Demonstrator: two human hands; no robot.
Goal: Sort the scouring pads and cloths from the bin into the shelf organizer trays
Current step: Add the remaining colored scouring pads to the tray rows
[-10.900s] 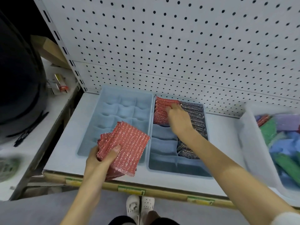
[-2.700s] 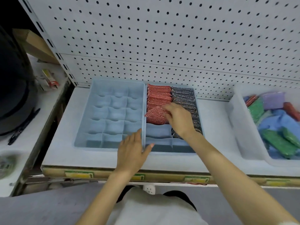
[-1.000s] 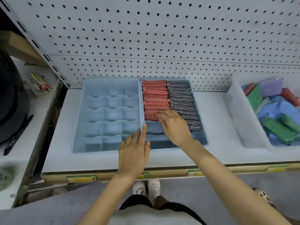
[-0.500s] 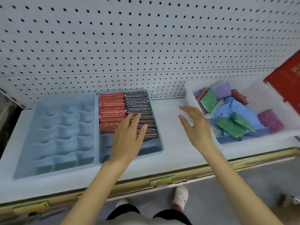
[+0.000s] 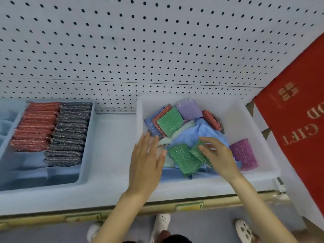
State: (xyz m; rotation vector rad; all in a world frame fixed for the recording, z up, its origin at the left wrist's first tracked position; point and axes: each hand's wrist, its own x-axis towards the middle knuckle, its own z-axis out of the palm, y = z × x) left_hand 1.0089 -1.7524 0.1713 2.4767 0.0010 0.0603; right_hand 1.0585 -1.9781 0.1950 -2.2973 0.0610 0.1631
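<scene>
Fingers of the right hand (image 5: 204, 139) are bent and spread over the corner of a green pad (image 5: 196, 151) in the white bin (image 5: 192, 184), thumb below and forefinger above it. The blur keeps me from telling whether they have closed on it or only touch it. The left hand (image 5: 145, 165) comes in flat beside it, fingers straight and together, holding nothing, its tips just over the bin's near left corner. Half a second ago that left hand lay across the packed rows in the tray (image 5: 87, 137) and the right one hung in the air short of the bin; now both have crossed the bare stretch of shelf (image 5: 112, 137) to the bin. I take that to mean the red pads (image 5: 35, 127) are done with, standing on edge next to the dark grey pads (image 5: 70, 130), with the tray's front pockets unfilled. A new fetch seems to be starting, most likely of the green ones. Left to sort in the bin are a second green pad (image 5: 184, 159), a third (image 5: 170, 121) toward the back, a blue cloth (image 5: 205, 130), a lilac pad (image 5: 189, 109), a magenta one (image 5: 243, 154) and a couple of red strays (image 5: 211, 120).
</scene>
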